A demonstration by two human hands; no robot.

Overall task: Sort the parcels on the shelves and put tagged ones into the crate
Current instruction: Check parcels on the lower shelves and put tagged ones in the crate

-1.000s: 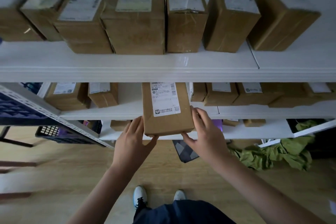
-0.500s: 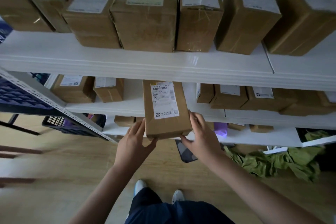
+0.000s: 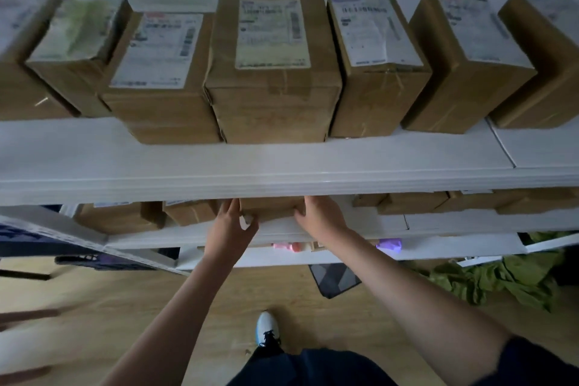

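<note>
White shelving stood vs. a pale wall, w/ a row of labelled brown boxes on the top board; wood floor below, green cloth at lower right. We had both hands on one parcel on the middle shelf, its front end just under the top board's lip, label hidden. Left hand: thumb and fingers spread round the parcel's left front corner, gripping it. Right hand: fingers curled onto the right front corner; fingertips not visible. Step in hand, as we judged it: seating or shifting this parcel among its neighbours on the shelf. No crate was identifiable. Next move would need a label check before any transfer
</note>
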